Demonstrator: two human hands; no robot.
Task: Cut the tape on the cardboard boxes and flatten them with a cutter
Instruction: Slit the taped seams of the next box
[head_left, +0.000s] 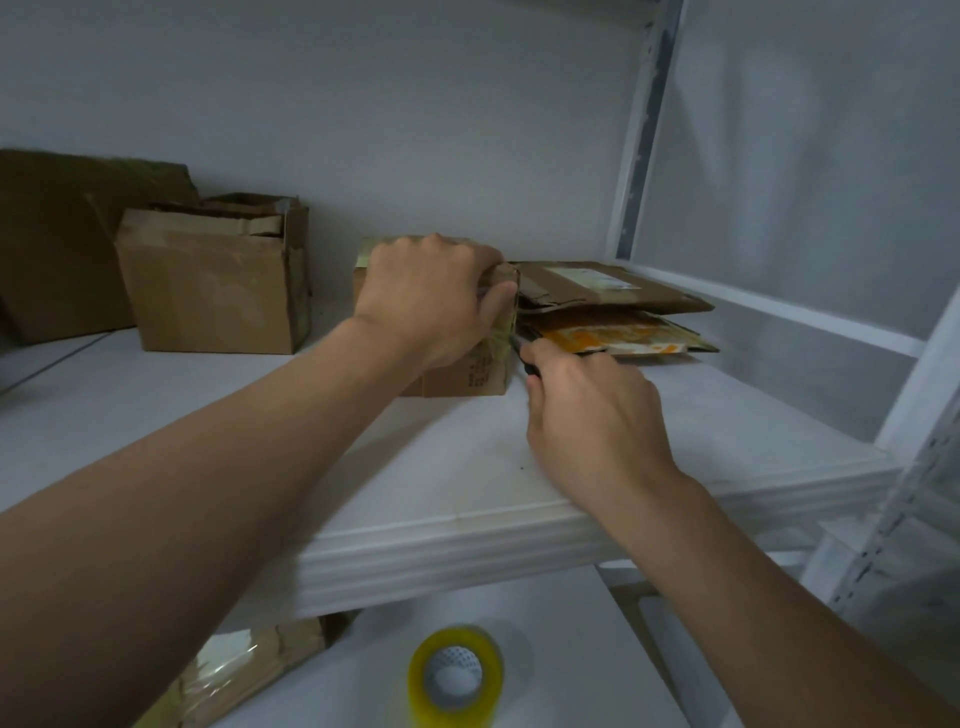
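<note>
Left hand clamps the small cardboard box from above: fingers curled over its top, thumb pressed on the near right corner. The box sits on the white shelf, directly under that palm. Right hand is wrapped around the cutter (only a dark bit of handle and the blade tip show past the fingertips, the rest is buried in the fist). The tip meets the taped right edge of the box, just below the left thumb. Just beyond the right fingertips is a stack of flattened boxes, right beside the small box. Well left of the left knuckles sits an open box. Below both wrists, on the lower shelf, is a yellow tape roll.
</note>
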